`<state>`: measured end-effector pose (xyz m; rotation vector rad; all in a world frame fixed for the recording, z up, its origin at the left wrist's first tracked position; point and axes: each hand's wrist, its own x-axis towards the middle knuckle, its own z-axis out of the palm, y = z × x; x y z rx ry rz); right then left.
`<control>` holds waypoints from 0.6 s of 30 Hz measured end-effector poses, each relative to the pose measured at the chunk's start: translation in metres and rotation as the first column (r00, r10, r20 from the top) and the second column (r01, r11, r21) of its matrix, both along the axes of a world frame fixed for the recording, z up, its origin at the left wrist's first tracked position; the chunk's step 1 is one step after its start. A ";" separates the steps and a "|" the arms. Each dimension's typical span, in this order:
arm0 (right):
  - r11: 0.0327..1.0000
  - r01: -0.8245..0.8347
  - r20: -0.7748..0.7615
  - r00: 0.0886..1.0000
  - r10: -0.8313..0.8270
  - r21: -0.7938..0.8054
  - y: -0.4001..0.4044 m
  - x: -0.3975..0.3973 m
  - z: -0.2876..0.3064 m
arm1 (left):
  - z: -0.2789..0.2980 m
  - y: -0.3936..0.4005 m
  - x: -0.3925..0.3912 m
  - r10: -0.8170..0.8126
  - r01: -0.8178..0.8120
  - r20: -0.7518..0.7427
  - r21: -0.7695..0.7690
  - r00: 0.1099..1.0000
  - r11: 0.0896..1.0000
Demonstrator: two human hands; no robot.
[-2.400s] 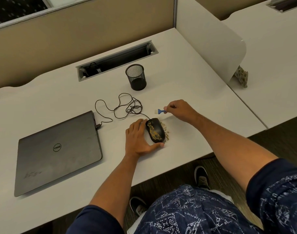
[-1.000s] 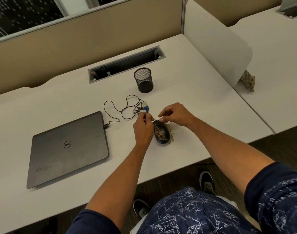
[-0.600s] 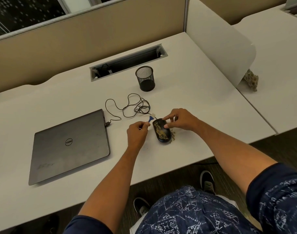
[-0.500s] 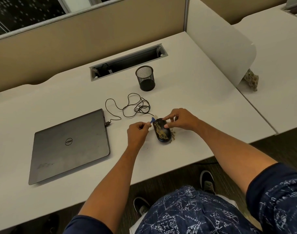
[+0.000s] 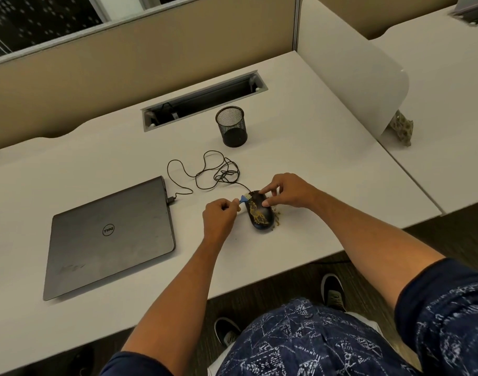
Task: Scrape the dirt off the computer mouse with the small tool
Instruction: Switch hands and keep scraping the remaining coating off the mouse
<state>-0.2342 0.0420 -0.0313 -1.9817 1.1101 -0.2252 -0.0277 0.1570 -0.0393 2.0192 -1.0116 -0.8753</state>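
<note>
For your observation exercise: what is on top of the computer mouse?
Yellowish dirt streaks the mouse. The right hand pinches its sides and the left hand's small tool touches its front. Its underside is hidden.

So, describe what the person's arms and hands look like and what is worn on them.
Both forearms are bare from wrist to above the elbow. The left hand and right hand wear no gloves, and no watch, ring or band shows. Dark navy short sleeves cover the upper arms; the right sleeve carries a pale line print like the shirt front, the left sleeve looks plain.
</note>
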 end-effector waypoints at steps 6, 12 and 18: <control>1.000 -0.003 -0.017 1.000 0.004 0.008 0.000 0.002 0.002 | 0.000 -0.005 -0.002 -0.002 0.001 0.039 0.025 0.999 1.000; 1.000 0.008 -0.008 1.000 -0.008 0.012 0.000 0.000 0.003 | -0.001 -0.005 0.003 0.132 -0.136 0.135 0.016 0.982 0.991; 1.000 0.012 -0.020 1.000 -0.011 0.015 0.000 0.002 0.004 | 0.001 -0.006 0.009 0.038 -0.039 0.021 0.019 0.999 0.999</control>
